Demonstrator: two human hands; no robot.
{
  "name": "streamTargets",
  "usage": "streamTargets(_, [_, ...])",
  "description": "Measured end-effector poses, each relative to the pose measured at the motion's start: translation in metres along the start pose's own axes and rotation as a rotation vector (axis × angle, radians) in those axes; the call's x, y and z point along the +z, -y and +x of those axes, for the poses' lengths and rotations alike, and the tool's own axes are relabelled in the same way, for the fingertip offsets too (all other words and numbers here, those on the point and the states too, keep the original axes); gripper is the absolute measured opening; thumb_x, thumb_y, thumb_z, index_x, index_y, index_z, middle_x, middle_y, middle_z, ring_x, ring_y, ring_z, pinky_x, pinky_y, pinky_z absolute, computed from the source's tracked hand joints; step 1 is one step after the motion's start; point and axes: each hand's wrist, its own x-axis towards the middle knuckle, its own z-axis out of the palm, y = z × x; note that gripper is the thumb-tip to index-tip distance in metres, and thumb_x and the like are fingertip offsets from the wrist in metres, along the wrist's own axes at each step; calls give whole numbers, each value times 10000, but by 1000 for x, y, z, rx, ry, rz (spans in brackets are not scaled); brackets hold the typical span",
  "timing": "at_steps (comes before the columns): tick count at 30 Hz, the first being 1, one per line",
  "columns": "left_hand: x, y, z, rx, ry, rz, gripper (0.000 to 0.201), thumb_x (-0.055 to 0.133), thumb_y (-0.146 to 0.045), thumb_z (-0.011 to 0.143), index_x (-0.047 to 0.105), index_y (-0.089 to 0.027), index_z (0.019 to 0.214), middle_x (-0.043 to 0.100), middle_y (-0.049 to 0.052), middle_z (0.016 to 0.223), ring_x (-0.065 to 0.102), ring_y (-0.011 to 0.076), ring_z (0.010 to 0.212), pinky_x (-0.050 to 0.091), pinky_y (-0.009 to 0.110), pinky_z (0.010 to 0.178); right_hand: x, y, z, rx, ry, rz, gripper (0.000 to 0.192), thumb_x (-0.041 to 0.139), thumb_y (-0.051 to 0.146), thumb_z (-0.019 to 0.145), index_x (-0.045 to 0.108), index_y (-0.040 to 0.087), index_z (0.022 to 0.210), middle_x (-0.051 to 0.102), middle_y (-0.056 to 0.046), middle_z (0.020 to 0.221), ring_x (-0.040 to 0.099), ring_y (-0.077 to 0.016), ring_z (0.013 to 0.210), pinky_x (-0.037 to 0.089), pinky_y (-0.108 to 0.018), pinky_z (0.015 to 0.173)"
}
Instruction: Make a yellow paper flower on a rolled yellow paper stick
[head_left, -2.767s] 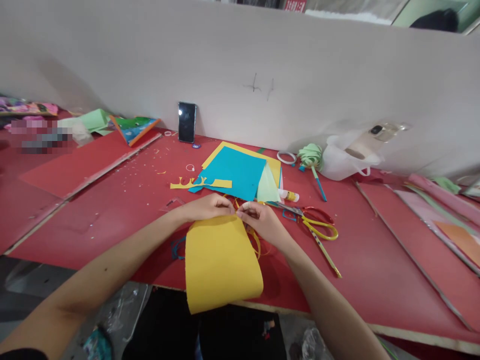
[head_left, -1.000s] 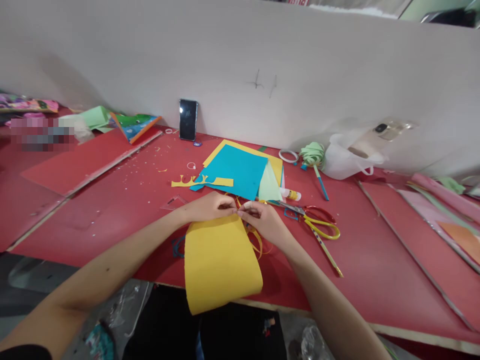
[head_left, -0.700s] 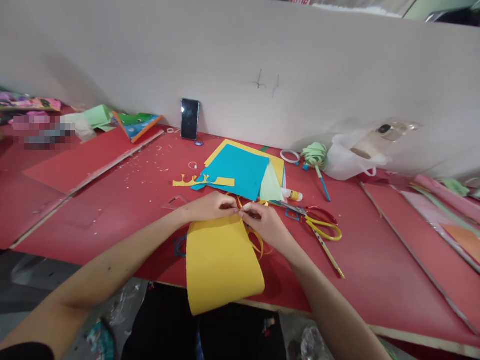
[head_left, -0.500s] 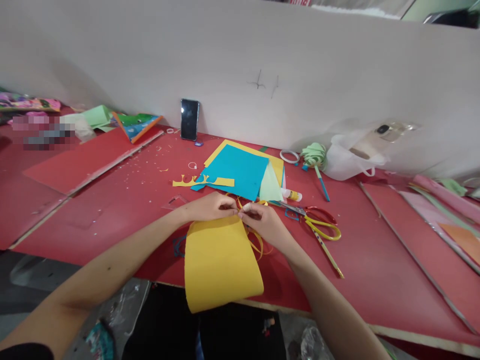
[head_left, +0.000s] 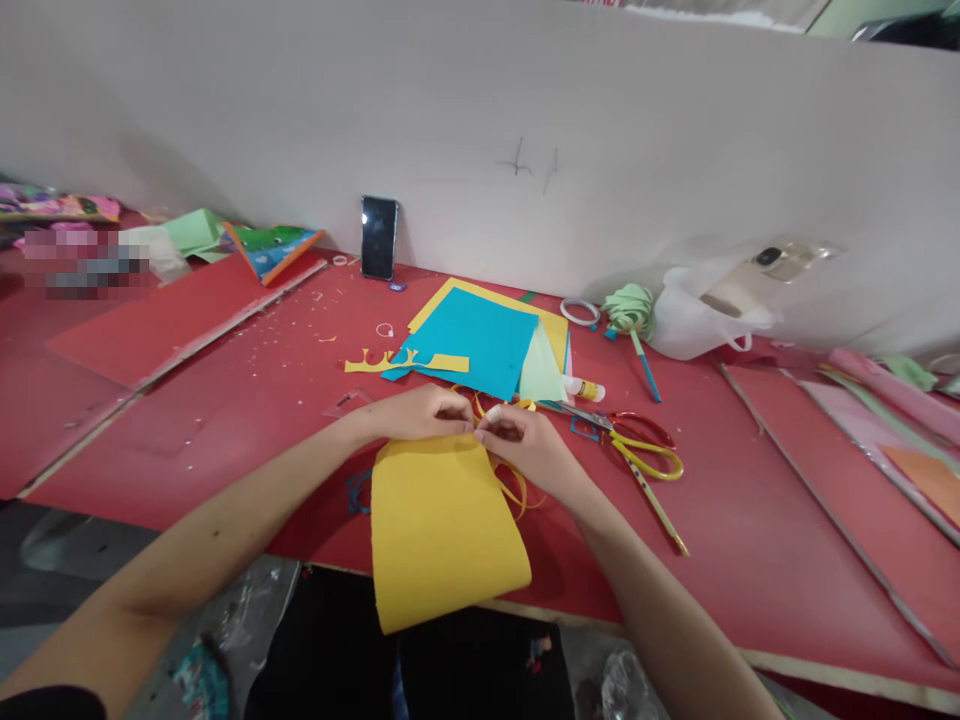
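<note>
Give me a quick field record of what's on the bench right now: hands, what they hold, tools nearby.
left hand: pinches far edge of yellow sheet
right hand: pinches same edge, beside left hand
sheet: curls over near table edge
scissors: flat, right of right hand, untouched
glue stick: lying by blue paper
phone: leaning on back wall

Both forearms are bare to above the elbow, with pale tape wrapping one right fingertip (head_left: 493, 411).
</note>
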Motion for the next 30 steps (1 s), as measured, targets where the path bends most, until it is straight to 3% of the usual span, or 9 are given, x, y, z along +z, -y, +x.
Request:
streamTargets(7, [1,-3,-1,41,-40,72,335,495,-460,894,614,-150,846,550,25,743,473,126,650,318,237,565,1,-4,0,-28,-33,-26,124,608,301,814,603,197,747,620,-8,721,571,-150,660,441,-257,596])
streamTargets(17, [1,-5,0,28,-64,18,273,522,-417,886,610,-161,849,572,25,773,469,120,658,323,241,570,1,-2,0,-73,-29,-167,218,493,334,914,545,205,746,529,18,640,486,-131,588,337,-246,553])
streamTargets(22, [2,-1,1,22,-44,-2,297,522,-434,884,639,-162,915,631,59,875,538,146,725,365,247,609,2,-2,-1,-95,-39,-160,181,509,320,897,545,207,761,553,9,672,511,-145,618,349,-250,571])
streamTargets(30, [0,2,1,-24,-20,54,322,513,-435,886,664,-158,951,645,59,870,550,149,721,366,242,596,2,-3,-1,-109,-37,-222,135,526,273,890,553,204,777,594,10,697,541,-143,643,360,-243,583])
